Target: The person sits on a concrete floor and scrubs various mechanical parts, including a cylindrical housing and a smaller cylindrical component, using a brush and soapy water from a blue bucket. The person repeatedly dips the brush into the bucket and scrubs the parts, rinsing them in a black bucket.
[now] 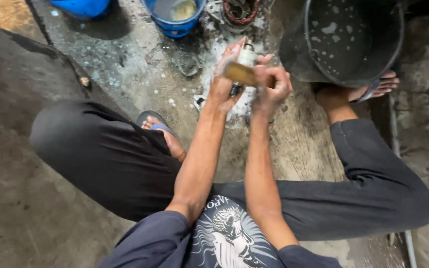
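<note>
Stood there watching this one. Nearest me were the person's dark trousers, knees spread in a squat, a sandalled foot [161,130] planted on the wet concrete floor [125,64]. Just past the knees, the left hand [223,82] was wrapped around a small metal part [247,57], held upright off the floor, and the right hand [271,84] was clenched on a brush with a tan handle [240,74], pressed against that part. Both hands looked soapy, and white suds lay on the floor underneath, so I'd say the scrubbing was well along but not rinsed yet. Further off sat a big black tub [348,42] of foamy water on the right, a blue bucket [175,17] behind, and some more greasy bits [239,10] by it, apparently unwashed.
</note>
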